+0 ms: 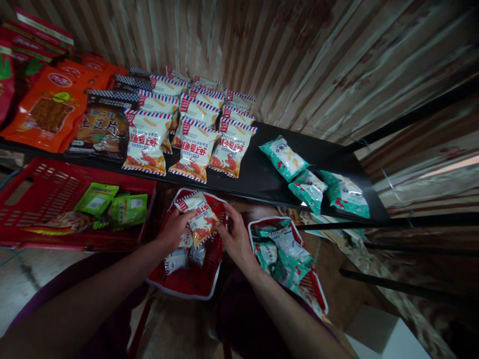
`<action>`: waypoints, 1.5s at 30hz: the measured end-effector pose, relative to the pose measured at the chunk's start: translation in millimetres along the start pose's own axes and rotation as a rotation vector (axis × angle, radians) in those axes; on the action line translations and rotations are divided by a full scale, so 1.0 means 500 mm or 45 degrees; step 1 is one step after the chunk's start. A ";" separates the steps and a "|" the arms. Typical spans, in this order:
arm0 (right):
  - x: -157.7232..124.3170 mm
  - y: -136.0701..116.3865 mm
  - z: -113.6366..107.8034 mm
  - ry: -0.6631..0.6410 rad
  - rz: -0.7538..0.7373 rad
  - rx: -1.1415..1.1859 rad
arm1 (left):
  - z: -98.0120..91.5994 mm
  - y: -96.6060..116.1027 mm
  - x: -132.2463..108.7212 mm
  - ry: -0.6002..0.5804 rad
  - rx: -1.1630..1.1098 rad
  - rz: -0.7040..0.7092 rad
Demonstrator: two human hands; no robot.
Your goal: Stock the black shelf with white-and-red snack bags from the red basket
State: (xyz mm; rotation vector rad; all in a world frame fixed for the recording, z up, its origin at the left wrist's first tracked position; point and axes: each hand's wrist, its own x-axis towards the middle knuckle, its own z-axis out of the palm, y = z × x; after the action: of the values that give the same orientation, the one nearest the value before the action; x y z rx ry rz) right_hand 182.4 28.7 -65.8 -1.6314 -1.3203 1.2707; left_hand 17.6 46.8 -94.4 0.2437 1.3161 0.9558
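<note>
Just in front of the black shelf [254, 172], lower than its front edge, the left hand [174, 229] holds a white snack bag [202, 218], thumb laid over its face and fingers partly hidden; the red characters 鱼爱上虾 can be made out on it. The right hand [236, 238] has its thumb at the bag's right edge and its forefinger spread away; whether its other fingers grip the bag, I cannot tell. Beneath them, in front of the shelf, a red basket [204, 280] contains more packets [175, 260], their print too dim to read. Standing on the middle of the shelf are rows of matching bags [147, 142], with blue-and-red striped edges and the same 鱼爱上虾. Toward the shelf's left end come dark bags [101, 127] reading 土豆片, with 二娃 above, then orange bags [50, 107] whose oval logo is illegible. On the shelf's right part lie three teal-and-white bags [284, 157], one showing 小鱼小. Below the shelf's left part, a wider red basket [48, 172] carries green packets [96, 199]; in front of its right part, a white-rimmed basket [320, 294] is filled with mostly teal bags [288, 269].
</note>
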 end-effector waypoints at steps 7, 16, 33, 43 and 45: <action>-0.014 -0.001 0.012 -0.254 -0.334 -0.431 | 0.014 -0.007 -0.029 -0.111 0.163 0.081; -0.010 -0.010 0.004 -0.385 0.141 -0.246 | 0.015 0.009 -0.044 -0.176 0.344 0.060; 0.007 -0.020 -0.001 -0.278 0.802 0.809 | -0.012 0.004 0.014 0.116 0.097 0.065; 0.013 -0.014 -0.012 -0.328 0.840 0.871 | -0.018 0.020 0.027 0.109 0.024 0.066; 0.015 -0.009 -0.014 -0.308 0.826 0.865 | -0.016 0.027 0.022 0.138 0.007 0.094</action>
State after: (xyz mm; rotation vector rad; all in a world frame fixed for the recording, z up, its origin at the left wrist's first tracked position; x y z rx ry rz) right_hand 187.6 37.6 -61.8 -1.4519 -0.3546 2.0649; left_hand 3.8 60.3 -95.6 0.2491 1.4174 1.0400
